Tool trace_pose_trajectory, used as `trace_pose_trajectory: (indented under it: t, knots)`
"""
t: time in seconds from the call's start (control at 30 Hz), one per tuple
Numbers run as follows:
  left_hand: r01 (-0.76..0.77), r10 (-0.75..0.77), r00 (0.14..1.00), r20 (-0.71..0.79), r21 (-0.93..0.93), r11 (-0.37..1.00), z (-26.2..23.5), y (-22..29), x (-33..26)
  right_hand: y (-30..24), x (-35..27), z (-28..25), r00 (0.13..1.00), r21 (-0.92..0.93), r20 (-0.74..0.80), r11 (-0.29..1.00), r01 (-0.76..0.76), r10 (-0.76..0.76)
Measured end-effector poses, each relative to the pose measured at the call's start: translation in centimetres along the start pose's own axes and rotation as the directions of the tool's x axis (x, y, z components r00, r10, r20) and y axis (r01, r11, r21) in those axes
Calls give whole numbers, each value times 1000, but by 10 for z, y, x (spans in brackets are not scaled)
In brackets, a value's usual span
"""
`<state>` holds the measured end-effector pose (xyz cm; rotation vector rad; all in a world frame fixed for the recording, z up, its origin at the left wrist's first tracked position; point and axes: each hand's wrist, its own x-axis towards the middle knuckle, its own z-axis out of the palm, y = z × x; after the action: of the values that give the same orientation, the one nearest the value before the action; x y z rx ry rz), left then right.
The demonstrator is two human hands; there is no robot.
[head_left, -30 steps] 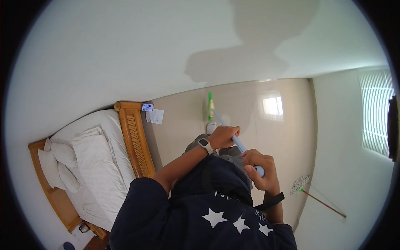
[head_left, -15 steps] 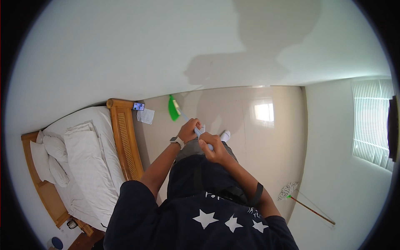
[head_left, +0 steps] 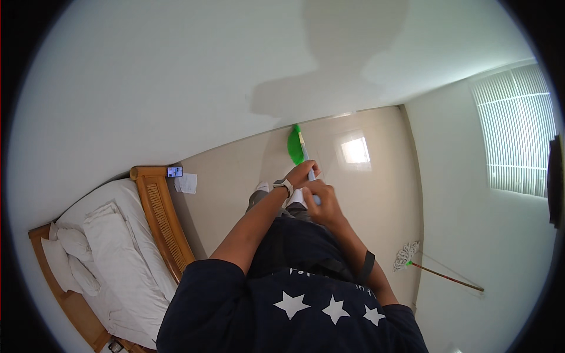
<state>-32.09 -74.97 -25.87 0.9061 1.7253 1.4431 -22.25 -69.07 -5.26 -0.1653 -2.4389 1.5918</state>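
Observation:
A broom with a green bristle head [head_left: 295, 145] and a pale blue handle is in both my hands. Its head rests on the tiled floor [head_left: 235, 170] close to the foot of the far wall. My left hand [head_left: 304, 172], with a watch at the wrist, wraps round the handle lower down, nearer the bristles. Closer to my body, my right hand [head_left: 325, 204] closes round the upper end of the handle. My feet in white socks show partly beneath my forearms and hands.
At left stands a wooden bed [head_left: 154, 215] with white bedding. A phone [head_left: 175, 172] lies at its corner post, with papers [head_left: 186, 183] beside it. A mop [head_left: 407, 257] leans by the right wall, below a window blind [head_left: 512, 126]. My shadow falls on the far wall.
The broom head has moved right along the foot of the wall, away from the bed. Both hands have swung right with it, still gripping the handle. The view has turned a little.

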Motion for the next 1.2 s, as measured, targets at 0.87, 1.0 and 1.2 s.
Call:
trace_pose_trajectory:
  t: [0.87,1.0,1.2]
  knots:
    - [420,-288,874,-392,310,853,-197,11,-197,-29,69,146,927,530,364,798,-285,90]
    - [400,-255,872,-418,308,863,-220,-28,-222,-4,74,197,895,484,432,808,-336,113]
    - [263,-126,916,-380,333,906,-225,-61,-228,12,71,233,896,376,431,881,-287,108]
